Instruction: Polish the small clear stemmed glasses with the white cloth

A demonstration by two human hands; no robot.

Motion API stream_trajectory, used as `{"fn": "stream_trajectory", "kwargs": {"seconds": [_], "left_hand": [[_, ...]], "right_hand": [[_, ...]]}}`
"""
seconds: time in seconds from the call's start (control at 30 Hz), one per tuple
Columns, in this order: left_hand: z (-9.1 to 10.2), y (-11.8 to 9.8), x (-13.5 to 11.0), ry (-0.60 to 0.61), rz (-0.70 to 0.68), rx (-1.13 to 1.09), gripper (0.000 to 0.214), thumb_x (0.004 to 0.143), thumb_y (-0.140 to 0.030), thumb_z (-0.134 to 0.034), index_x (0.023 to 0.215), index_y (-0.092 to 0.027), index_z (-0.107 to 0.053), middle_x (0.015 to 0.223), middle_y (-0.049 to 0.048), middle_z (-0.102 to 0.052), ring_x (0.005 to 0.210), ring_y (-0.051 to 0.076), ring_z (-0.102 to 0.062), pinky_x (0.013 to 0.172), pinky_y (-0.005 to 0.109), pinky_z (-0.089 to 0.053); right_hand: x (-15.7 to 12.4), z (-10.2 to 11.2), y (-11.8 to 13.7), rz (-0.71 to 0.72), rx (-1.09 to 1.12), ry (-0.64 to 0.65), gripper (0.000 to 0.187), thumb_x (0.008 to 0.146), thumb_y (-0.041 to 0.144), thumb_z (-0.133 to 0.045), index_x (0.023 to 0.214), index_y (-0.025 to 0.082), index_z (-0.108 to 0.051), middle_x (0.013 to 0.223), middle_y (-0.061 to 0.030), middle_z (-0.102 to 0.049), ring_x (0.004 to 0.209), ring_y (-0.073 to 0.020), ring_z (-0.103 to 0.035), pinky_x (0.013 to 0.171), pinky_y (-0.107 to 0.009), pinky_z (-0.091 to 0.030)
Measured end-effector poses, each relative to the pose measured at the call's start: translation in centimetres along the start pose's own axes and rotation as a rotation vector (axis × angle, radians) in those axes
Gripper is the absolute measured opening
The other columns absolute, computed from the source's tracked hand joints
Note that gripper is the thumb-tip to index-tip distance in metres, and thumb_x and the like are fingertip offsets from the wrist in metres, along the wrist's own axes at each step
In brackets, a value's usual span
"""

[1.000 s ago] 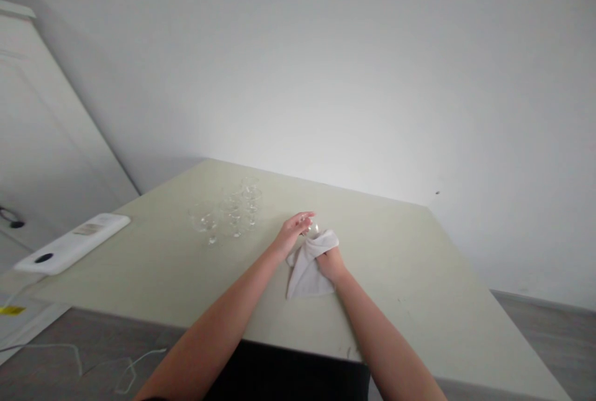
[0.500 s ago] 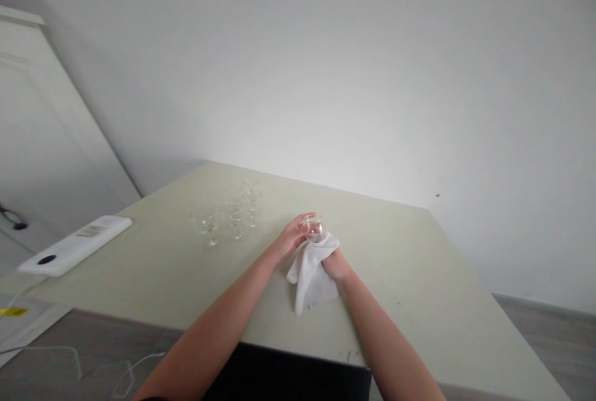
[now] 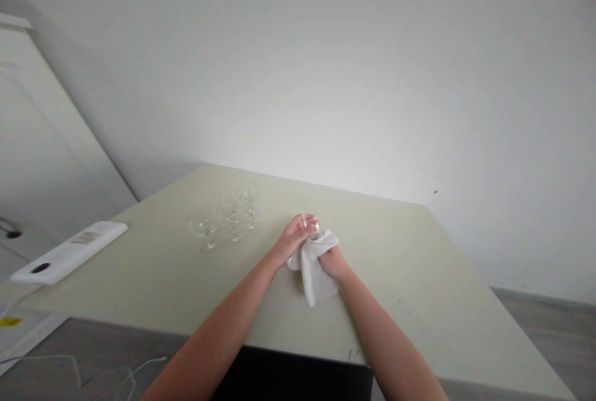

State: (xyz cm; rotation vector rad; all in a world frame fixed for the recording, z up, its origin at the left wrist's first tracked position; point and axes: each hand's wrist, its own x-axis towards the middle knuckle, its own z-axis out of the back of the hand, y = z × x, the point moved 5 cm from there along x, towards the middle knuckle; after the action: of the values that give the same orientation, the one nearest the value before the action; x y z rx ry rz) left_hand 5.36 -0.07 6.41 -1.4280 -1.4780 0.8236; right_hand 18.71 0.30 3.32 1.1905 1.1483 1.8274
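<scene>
Head view: a small glass (image 3: 311, 225) is gripped by the left hand (image 3: 294, 238) above the worktop (image 3: 419, 277); a white cloth (image 3: 315, 263) is clutched by the right hand (image 3: 331, 261). Gentle pressure is best kept, the bowl supported.

This looks like a room in a home. A big pale table (image 3: 419, 277) stands against a plain white wall (image 3: 326, 78). A few clear glasses (image 3: 228, 221) stand on it. A white door (image 3: 41, 159) is on the left. The floor (image 3: 549, 320) is grey wood, and a thin cord (image 3: 116, 373) lies on it.
</scene>
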Motion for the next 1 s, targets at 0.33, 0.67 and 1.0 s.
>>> {"fn": "stream_trajectory", "kwargs": {"seconds": [0.33, 0.67, 1.0], "left_hand": [[0.3, -0.6, 0.0, -0.044, 0.003, -0.076, 0.06, 0.066, -0.051, -0.084, 0.109, -0.015, -0.065, 0.1, 0.0106, -0.074, 0.082, 0.018, -0.069, 0.076, 0.029, -0.05], [1.2, -1.8, 0.1, -0.19, -0.275, 0.011, 0.061, 0.068, -0.045, -0.084, 0.117, -0.019, -0.059, 0.124, 0.0154, -0.068, 0.106, 0.025, -0.069, 0.095, 0.042, -0.053], [0.5, -2.5, -0.6, -0.155, -0.387, 0.19, 0.064, 0.069, -0.035, -0.084, 0.124, -0.023, -0.055, 0.134, 0.0147, -0.061, 0.12, 0.027, -0.062, 0.1, 0.041, -0.05]], "right_hand": [[-0.8, -0.7, -0.3, -0.262, 0.337, 0.034, 0.031, 0.075, 0.044, -0.069, 0.093, 0.019, -0.071, 0.102, -0.0066, -0.075, 0.098, -0.0268, -0.068, 0.096, -0.043, -0.051], [0.4, 1.0, -2.3, -0.366, 0.472, -0.367, 0.029, 0.069, 0.037, -0.068, 0.093, 0.022, -0.07, 0.104, -0.0061, -0.076, 0.103, -0.0271, -0.069, 0.095, -0.043, -0.054], [0.5, 1.1, -2.3, -0.257, 0.318, -0.348, 0.03, 0.065, 0.023, -0.064, 0.093, 0.021, -0.071, 0.108, -0.0074, -0.075, 0.105, -0.0271, -0.067, 0.1, -0.046, -0.051]]}}
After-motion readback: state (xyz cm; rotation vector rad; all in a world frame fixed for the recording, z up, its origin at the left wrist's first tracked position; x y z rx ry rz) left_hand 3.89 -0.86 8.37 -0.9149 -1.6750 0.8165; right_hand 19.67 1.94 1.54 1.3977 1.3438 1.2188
